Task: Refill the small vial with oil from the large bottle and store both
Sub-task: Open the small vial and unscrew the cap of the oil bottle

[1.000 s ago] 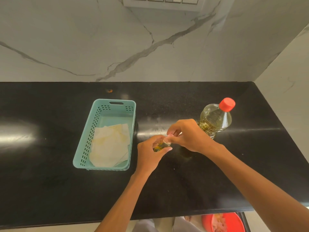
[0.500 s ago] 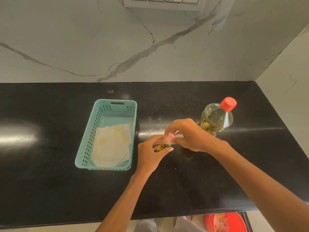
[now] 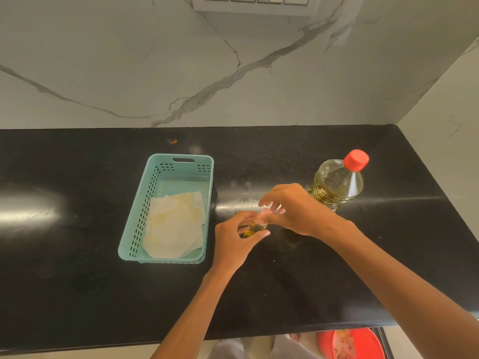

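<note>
A small glass vial (image 3: 252,229) with yellow oil stands on the black counter, mostly hidden by my fingers. My left hand (image 3: 237,240) is wrapped around its body. My right hand (image 3: 293,209) pinches the vial's top; what sits under the fingertips is blurred. The large clear oil bottle (image 3: 337,183) with its red cap (image 3: 356,159) on stands upright just behind my right hand. A teal plastic basket (image 3: 132,221) lies to the left of my hands.
White paper sheets (image 3: 175,224) with yellow stains line the basket. Marble walls close off the back and right of the black counter (image 3: 77,281). A red bowl (image 3: 350,344) sits below the counter's front edge.
My right hand's fingers have shifted slightly on the vial's top and spread a little. The left hand, vial and bottle have stayed in place.
</note>
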